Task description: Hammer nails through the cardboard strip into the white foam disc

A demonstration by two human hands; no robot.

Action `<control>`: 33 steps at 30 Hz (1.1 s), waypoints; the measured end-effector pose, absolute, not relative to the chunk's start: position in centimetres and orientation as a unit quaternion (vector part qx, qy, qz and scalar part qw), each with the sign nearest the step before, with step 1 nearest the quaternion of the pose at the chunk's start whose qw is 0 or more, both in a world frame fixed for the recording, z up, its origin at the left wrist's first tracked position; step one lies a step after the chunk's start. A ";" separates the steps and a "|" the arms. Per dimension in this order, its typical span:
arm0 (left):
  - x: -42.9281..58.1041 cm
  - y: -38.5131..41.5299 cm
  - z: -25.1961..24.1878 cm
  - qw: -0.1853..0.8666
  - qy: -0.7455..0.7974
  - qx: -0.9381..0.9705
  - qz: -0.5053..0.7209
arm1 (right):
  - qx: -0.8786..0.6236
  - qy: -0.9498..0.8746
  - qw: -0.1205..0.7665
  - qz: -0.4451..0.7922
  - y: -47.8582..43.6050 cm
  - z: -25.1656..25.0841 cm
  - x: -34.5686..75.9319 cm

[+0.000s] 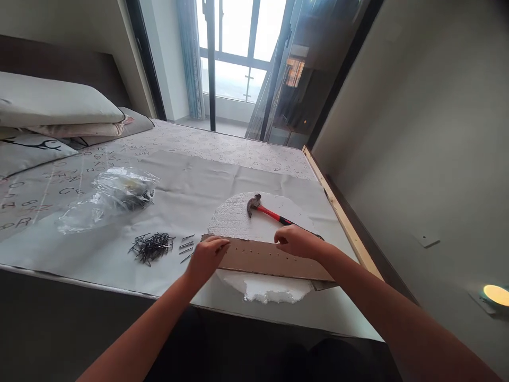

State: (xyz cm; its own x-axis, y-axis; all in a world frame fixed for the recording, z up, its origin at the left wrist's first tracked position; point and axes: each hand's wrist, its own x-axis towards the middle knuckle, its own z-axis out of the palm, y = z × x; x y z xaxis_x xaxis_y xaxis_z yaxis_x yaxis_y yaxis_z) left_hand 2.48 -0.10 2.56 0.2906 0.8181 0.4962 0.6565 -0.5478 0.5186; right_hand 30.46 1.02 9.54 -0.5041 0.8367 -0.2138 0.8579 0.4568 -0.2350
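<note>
A long brown strip (258, 265), which looks like cardboard, lies across a white foam disc (234, 212) and bears a row of small holes or nail heads. At its left end is my left hand (207, 257), its fingers closed in a pinch; what they hold, if anything, is too small to make out. My right hand (296, 241) is over the strip's right part with fingers curled and pressed together, their tips partly hidden. Behind the strip, a claw hammer (272, 213) with a red and black handle rests on the foam. Several separate nails (186, 245) lie left of my left hand.
A pile of nails (153, 246) and a clear plastic bag (119, 193) with dark contents lie to the left on a pale sheet (191, 180) covering the bed. Pillows (55, 101) are stacked at the far left. A wooden rail (342, 212) runs along the right edge.
</note>
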 end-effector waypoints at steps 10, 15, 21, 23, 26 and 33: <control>-8.6 -0.1 -5.8 0.045 0.650 0.757 0.056 | 0.566 0.812 0.114 -0.089 -0.3 3.6 32.9; -7.1 0.6 -6.9 0.037 0.636 0.770 -0.035 | 0.549 0.818 0.152 -0.083 -0.3 3.4 32.5; -7.0 1.6 -6.4 0.019 0.617 0.786 -0.042 | 0.536 0.810 0.207 -0.116 0.5 3.9 32.4; -7.0 1.9 -6.5 0.018 0.605 0.796 -0.031 | 0.540 0.801 0.222 -0.133 1.0 4.0 32.3; -7.3 2.5 -6.3 0.018 0.596 0.803 -0.007 | 0.550 0.785 0.236 -0.159 1.8 4.1 32.2; -3.6 3.1 -0.7 -0.007 0.618 0.740 0.266 | 0.529 0.779 0.284 -0.179 3.0 4.1 31.9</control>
State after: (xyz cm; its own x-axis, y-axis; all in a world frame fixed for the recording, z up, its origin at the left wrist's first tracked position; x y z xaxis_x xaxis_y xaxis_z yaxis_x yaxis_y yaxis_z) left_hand -3.61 3.10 -0.74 0.0939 0.9109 0.4017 0.9185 -0.2350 0.3182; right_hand 31.90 3.01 4.13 -0.2790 0.7232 -0.6318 0.9263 0.3761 0.0214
